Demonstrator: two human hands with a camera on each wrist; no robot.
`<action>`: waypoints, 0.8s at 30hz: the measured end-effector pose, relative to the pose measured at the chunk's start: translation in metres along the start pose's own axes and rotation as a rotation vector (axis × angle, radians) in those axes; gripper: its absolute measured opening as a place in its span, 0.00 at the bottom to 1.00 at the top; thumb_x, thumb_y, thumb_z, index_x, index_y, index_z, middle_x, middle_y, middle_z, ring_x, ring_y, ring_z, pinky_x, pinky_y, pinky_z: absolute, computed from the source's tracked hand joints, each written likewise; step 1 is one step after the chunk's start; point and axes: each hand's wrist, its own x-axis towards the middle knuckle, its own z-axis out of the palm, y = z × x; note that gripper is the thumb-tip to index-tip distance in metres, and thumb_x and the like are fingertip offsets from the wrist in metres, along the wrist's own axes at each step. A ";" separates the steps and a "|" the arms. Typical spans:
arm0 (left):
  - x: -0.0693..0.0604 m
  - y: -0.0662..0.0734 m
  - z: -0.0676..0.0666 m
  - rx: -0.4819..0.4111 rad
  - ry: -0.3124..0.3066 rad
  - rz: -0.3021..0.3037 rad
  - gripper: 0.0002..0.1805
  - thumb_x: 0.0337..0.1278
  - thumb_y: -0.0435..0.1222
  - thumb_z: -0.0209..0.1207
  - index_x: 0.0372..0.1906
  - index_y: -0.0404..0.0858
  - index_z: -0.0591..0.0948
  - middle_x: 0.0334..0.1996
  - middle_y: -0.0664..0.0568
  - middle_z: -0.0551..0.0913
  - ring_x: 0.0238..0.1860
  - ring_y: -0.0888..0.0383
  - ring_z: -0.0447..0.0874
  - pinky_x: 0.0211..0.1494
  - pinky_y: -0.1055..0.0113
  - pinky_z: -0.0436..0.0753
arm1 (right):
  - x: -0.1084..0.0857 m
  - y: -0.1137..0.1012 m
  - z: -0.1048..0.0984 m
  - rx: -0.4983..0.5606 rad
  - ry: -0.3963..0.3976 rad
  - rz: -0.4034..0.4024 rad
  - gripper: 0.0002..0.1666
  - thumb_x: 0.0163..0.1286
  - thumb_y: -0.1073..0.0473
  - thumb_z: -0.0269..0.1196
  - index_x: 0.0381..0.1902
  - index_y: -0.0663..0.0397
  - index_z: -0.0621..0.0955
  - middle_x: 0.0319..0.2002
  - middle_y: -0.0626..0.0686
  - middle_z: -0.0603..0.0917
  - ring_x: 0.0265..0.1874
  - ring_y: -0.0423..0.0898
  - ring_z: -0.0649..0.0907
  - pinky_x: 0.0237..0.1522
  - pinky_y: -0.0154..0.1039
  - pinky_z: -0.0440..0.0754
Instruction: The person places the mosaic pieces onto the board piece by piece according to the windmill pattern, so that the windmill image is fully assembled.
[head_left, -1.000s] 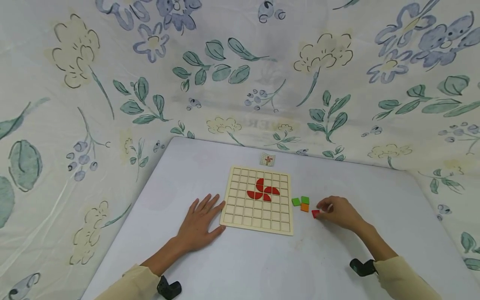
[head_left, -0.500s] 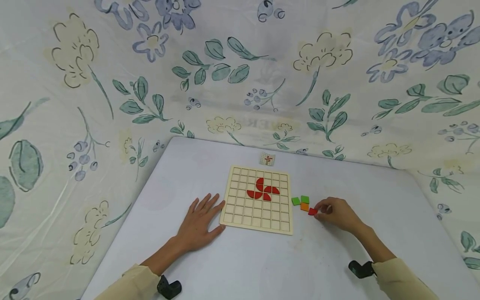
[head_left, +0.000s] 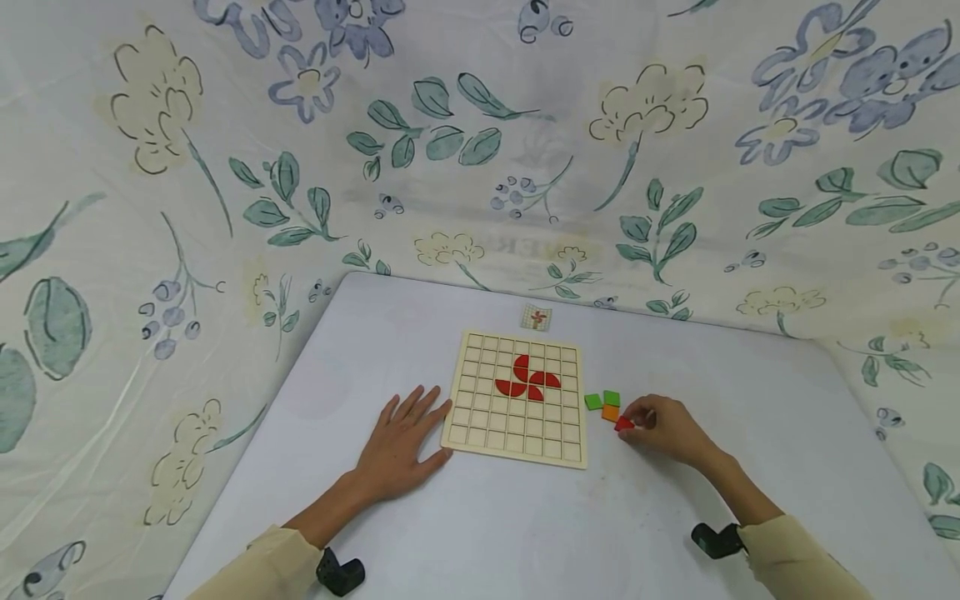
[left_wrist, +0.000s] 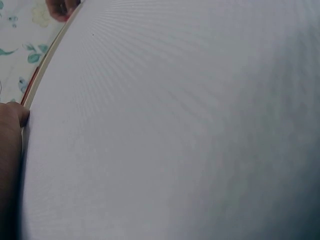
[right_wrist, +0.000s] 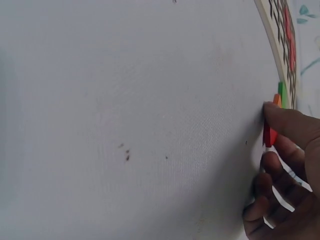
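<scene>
A square wooden grid board (head_left: 483, 427) lies on the white table, with several red rounded pieces (head_left: 546, 380) set in a pinwheel on it. My left hand (head_left: 397, 446) lies spread on the table, fingertips and thumb at the board's left edge. To the right of the board, my right hand (head_left: 667, 425) pinches a small red tile (head_left: 624, 424) between thumb and fingers, low at the table. That red tile (right_wrist: 270, 135) shows under the thumb in the right wrist view. An orange tile (head_left: 611, 412) is right beside it, with two green tiles (head_left: 593, 402) close by.
A small picture card (head_left: 536, 317) with a red pinwheel on a grid lies behind the board. Behind the table (head_left: 525, 533) hangs a floral cloth (head_left: 525, 242). Each wrist wears a black camera (head_left: 341, 573).
My right hand has slid a little to the left with the red tile, bringing it up against the orange tile. The left hand stays where it was.
</scene>
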 end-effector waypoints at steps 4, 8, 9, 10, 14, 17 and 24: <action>0.000 0.000 0.000 -0.004 0.001 -0.002 0.38 0.62 0.58 0.55 0.73 0.43 0.68 0.75 0.46 0.59 0.75 0.44 0.50 0.72 0.41 0.49 | 0.002 0.001 0.003 0.006 -0.002 0.012 0.12 0.56 0.60 0.74 0.35 0.55 0.82 0.29 0.48 0.77 0.30 0.46 0.74 0.30 0.35 0.75; 0.001 0.000 -0.001 0.001 0.004 0.001 0.38 0.62 0.58 0.55 0.72 0.43 0.68 0.74 0.45 0.60 0.75 0.44 0.50 0.72 0.41 0.49 | 0.003 0.001 0.004 0.028 0.008 0.000 0.13 0.56 0.58 0.75 0.34 0.55 0.82 0.27 0.47 0.77 0.30 0.46 0.75 0.30 0.35 0.76; 0.001 0.000 -0.001 0.004 0.004 0.002 0.38 0.62 0.58 0.55 0.72 0.43 0.68 0.74 0.45 0.60 0.75 0.44 0.50 0.72 0.41 0.49 | 0.003 0.000 0.005 0.032 0.012 -0.006 0.14 0.55 0.58 0.76 0.35 0.56 0.82 0.27 0.48 0.77 0.30 0.46 0.75 0.30 0.34 0.76; 0.001 0.000 0.000 0.007 0.004 0.003 0.38 0.62 0.58 0.55 0.72 0.43 0.68 0.74 0.45 0.60 0.75 0.44 0.50 0.72 0.41 0.50 | 0.003 -0.001 0.006 0.037 0.016 -0.009 0.16 0.55 0.56 0.76 0.36 0.56 0.82 0.28 0.48 0.77 0.30 0.46 0.75 0.31 0.34 0.76; 0.000 0.000 0.001 0.012 0.004 0.004 0.38 0.62 0.58 0.55 0.73 0.43 0.68 0.74 0.46 0.60 0.75 0.45 0.50 0.72 0.41 0.50 | 0.003 -0.007 0.011 0.028 0.031 0.004 0.21 0.53 0.51 0.77 0.38 0.58 0.84 0.27 0.47 0.77 0.30 0.46 0.75 0.29 0.35 0.75; 0.000 0.000 0.002 0.013 0.005 0.004 0.38 0.62 0.58 0.56 0.73 0.44 0.68 0.74 0.46 0.60 0.75 0.45 0.50 0.72 0.41 0.50 | 0.003 -0.011 0.014 0.001 0.055 0.031 0.21 0.52 0.49 0.78 0.35 0.58 0.84 0.25 0.47 0.76 0.28 0.45 0.74 0.27 0.35 0.73; 0.000 -0.001 0.001 0.017 0.006 0.003 0.38 0.62 0.58 0.56 0.73 0.44 0.68 0.74 0.46 0.60 0.75 0.45 0.50 0.72 0.41 0.50 | 0.005 -0.018 0.017 0.016 0.047 0.027 0.16 0.54 0.57 0.76 0.34 0.59 0.83 0.26 0.47 0.78 0.28 0.46 0.75 0.29 0.35 0.74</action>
